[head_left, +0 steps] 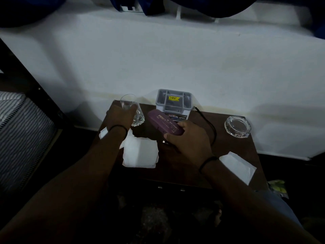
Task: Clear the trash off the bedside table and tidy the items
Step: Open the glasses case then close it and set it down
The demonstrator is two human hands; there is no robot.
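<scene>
Dim room, pale white wall behind, dark wooden bedside table, striped bedding at left

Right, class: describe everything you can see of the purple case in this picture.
The purple case is a long, slim, rounded box with a dull, slightly textured surface and pale lettering along its top, starting "PRINC"; the rest is too blurred to read. It appears closed. The right hand grips its near end, fingers curled over the edge, holding it tilted above the dark wooden table. Its far end points toward the grey plastic organizer by the wall. The drinking glass is beside it, apparently not touching.
</scene>
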